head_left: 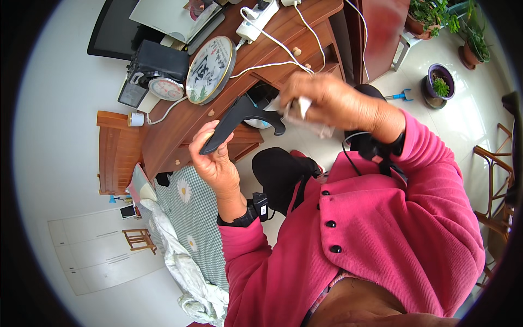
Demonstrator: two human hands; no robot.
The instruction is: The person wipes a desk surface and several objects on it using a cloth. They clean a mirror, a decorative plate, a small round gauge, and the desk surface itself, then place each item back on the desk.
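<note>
My left hand (218, 163) is closed on the lower end of a black hooked object (231, 122), thumb on one side and fingers on the other. That object has a long flat body and a curved arm that branches off its upper part; its exact kind does not show. In my right hand (327, 101) is a crumpled whitish cloth (313, 125), smeared by motion. The cloth is close to the curved arm of the black object; whether they touch, I cannot tell.
On the wooden desk (256, 54) are a round decorated plaque (210, 71), a dial clock (165, 88), a black box (160, 60) and a white power strip (256, 24) with trailing cables. A bed with a checked cover (201, 207) is at left. Potted plants (440, 84) stand right.
</note>
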